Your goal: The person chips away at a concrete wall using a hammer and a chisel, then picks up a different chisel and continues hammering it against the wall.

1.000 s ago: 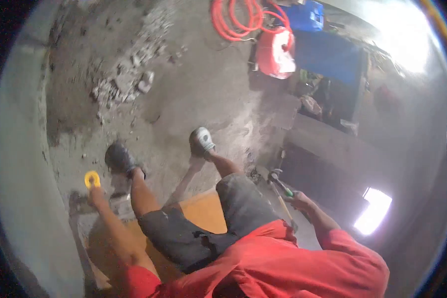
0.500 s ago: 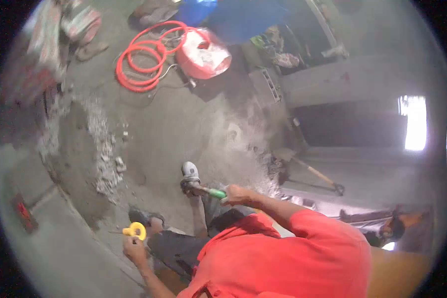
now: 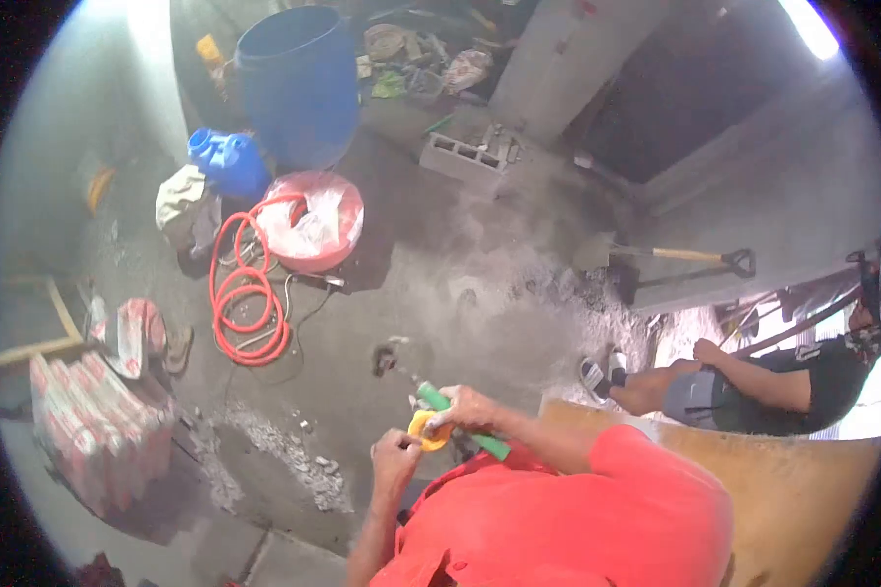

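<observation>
My left hand (image 3: 394, 460) is closed on a yellow ring-shaped tool (image 3: 425, 430), held just in front of my red shirt. My right hand (image 3: 467, 409) grips the green handle of a hammer (image 3: 434, 397), and its fingers also rest against the yellow ring. The two hands meet over the ring. The hammer's thin shaft points out over the concrete floor toward a dark head (image 3: 385, 360). My legs are hidden under my body.
A coiled orange hose (image 3: 245, 298), a red basin (image 3: 315, 223), a blue jerrycan (image 3: 230, 161) and a blue barrel (image 3: 299, 83) stand ahead. Rubble (image 3: 289, 452) and stacked bags (image 3: 93, 430) lie left. A shovel (image 3: 661, 256) and another seated person (image 3: 744, 377) are at the right, with a concrete block (image 3: 455, 157) behind.
The view has swung round the room. My left hand brought the yellow ring up from the floor to meet my right hand. The hammer now lies across in front of my chest.
</observation>
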Available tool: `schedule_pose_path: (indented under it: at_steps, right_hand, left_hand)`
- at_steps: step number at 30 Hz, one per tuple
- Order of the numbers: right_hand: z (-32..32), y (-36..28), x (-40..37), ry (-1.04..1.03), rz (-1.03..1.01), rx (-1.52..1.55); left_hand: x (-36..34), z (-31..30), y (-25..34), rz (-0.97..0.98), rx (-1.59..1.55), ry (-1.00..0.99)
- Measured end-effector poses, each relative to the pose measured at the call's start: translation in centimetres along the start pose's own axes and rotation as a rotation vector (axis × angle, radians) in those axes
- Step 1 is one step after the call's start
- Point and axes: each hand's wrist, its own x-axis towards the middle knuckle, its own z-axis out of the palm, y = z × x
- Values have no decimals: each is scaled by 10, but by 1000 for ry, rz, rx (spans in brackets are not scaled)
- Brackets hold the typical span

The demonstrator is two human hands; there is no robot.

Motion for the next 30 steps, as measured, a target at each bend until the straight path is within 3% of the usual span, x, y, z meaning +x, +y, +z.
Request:
schedule_pose_path:
  at_steps: [2, 4, 6, 9, 10, 11, 13, 17, 19, 20, 22, 23, 26, 27, 28, 30]
  right_hand:
    - [-33, -10, 2, 67, 30, 9]
    - [-58, 17, 25, 304, 52, 194]
    - [-71, 0, 23, 428, 6, 399]
    - [-107, 15, 34, 594, 17, 724]
    - [-114, 17, 29, 682, 34, 703]
    - [-126, 15, 24, 773, 46, 673]
    - [-135, 10, 13, 949, 38, 738]
    - [-156, 6, -6, 1141, 126, 821]
    - [-169, -2, -11, 1247, 99, 887]
    - [-180, 6, -9, 1257, 96, 907]
    - [-198, 27, -4, 1308, 99, 926]
    - [-207, 29, -1, 1335, 99, 930]
    - [-251, 39, 15, 1257, 136, 1070]
    - [-267, 37, 22, 1254, 57, 1044]
    - [-292, 31, 27, 1245, 29, 1059]
    - [-322, 24, 38, 1154, 54, 1019]
  left_hand:
    - [44, 10, 16, 55, 1, -69]
    - [75, 6, 36, 115, -11, -140]
    - [106, -8, 54, 50, -394, -292]
    - [152, -41, 0, 189, -105, -381]
    - [166, -58, -20, 266, 68, -434]
    - [170, -68, -44, 264, 108, -356]
    - [182, -101, -68, 162, 110, -693]
    - [208, -113, -86, 354, 170, -635]
    - [231, -109, -61, 152, 296, -601]
    - [248, -111, -50, 163, 312, -612]
    - [276, -111, -36, -130, 332, -589]
    - [290, -108, -35, -128, 347, -598]
    - [345, -98, -52, -328, 8, -638]
    - [367, -92, -52, -386, -107, -635]
    - [392, -82, -40, -433, -225, -629]
    - [398, -82, 118, -203, -14, -618]
